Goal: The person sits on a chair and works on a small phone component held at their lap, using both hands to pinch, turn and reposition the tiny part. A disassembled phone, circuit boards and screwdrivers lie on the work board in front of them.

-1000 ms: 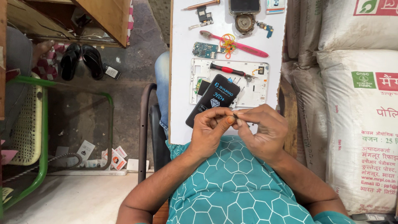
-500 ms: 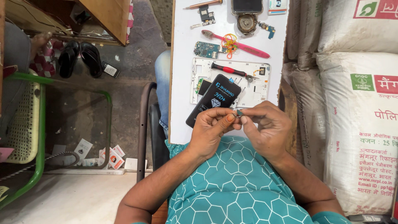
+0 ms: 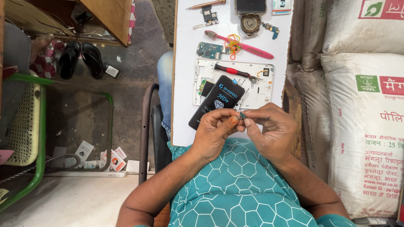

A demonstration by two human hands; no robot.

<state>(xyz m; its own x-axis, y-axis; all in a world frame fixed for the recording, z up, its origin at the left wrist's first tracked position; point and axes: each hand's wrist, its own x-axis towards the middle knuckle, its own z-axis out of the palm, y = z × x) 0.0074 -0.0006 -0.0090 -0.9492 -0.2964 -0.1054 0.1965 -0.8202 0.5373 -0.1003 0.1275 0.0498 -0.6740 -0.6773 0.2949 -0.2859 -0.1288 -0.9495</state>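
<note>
Left hand (image 3: 215, 132) and right hand (image 3: 269, 130) meet over the near edge of the white desk (image 3: 185, 84), fingertips pinched together on a tiny metal part (image 3: 240, 117); its kind is too small to tell. Both grips are closed on that part, held just above the desk's near edge. A black battery pack (image 3: 216, 101) lies just beyond the hands, overlapping a white phone frame (image 3: 259, 90). A red-handled screwdriver (image 3: 232, 70) rests across that frame. Toward the far edge lie a pink toothbrush (image 3: 252, 48) with rubber bands (image 3: 232, 43) and a green circuit board (image 3: 209, 50). White sacks (image 3: 362, 96) stand beside the desk's right edge.
</note>
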